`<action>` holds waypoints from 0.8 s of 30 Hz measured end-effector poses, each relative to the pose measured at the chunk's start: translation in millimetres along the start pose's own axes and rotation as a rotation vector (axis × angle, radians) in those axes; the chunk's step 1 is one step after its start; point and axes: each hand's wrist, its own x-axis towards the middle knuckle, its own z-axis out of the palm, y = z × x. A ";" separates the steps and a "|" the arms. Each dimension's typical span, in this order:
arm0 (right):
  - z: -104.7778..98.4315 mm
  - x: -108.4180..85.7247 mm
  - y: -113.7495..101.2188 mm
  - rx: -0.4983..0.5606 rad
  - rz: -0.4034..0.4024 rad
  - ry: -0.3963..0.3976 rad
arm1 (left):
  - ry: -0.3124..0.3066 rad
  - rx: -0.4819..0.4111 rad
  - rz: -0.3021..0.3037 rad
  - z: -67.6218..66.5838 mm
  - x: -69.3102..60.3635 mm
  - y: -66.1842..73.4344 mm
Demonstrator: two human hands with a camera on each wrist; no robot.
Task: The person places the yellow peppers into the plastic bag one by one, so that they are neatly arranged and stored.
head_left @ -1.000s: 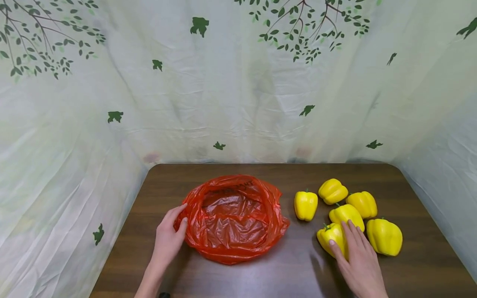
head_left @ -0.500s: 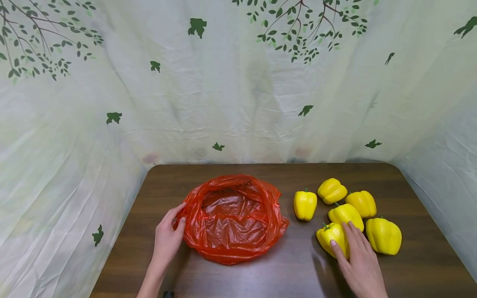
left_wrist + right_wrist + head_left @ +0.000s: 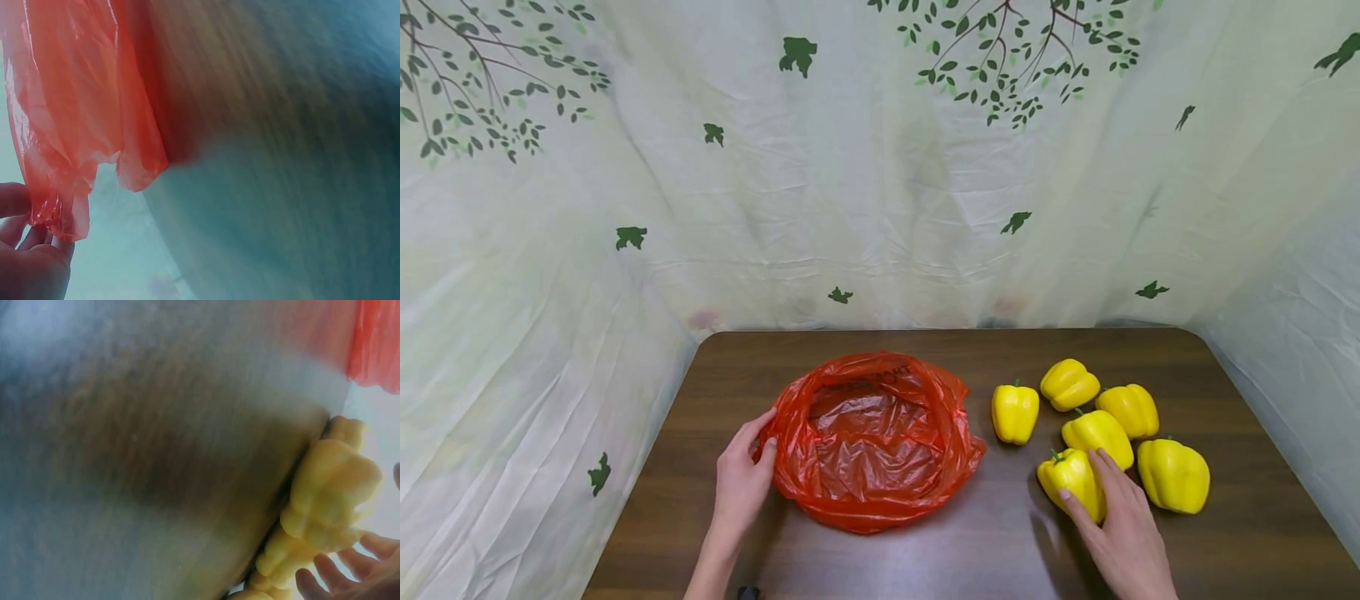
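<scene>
A red plastic bag (image 3: 872, 450) stands on the table with its mouth wide and its rim folded outward. My left hand (image 3: 743, 483) pinches the left side of that rim; the left wrist view shows its fingers on the bag's edge (image 3: 59, 215). A yellow bell pepper (image 3: 1067, 479) lies at the near left of a group. Over it my right hand (image 3: 1122, 529) rests, thumb on the near side and fingertips at the far side. In the right wrist view its fingers (image 3: 328, 572) look loosely spread beside the bell pepper (image 3: 334, 484).
Several other yellow bell peppers lie close by, one (image 3: 1172, 475) right of my right hand and one (image 3: 1015, 414) apart, between bag and group. A brown wooden table (image 3: 715, 375) carries everything. A pale curtain (image 3: 880, 208) with leaf prints hangs behind and beside it.
My right hand has shifted very slightly, its fingers drawn closer together over the near bell pepper. The left hand and bag have barely moved.
</scene>
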 end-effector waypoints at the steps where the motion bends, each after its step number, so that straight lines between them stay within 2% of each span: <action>1: 0.2 -0.1 0.4 0.001 0.008 -0.004 | 0.003 0.002 0.001 0.4 0.4 1.0; 11: 3.9 3.4 5.2 0.029 0.050 -0.030 | 0.000 -0.015 -0.014 3.2 1.0 6.6; 20: 5.8 4.6 4.1 0.035 0.024 0.035 | 0.002 -0.015 -0.040 3.1 -0.7 6.3; 24: 6.0 4.5 3.8 0.034 0.032 0.023 | -0.004 -0.020 -0.051 3.1 -2.0 4.4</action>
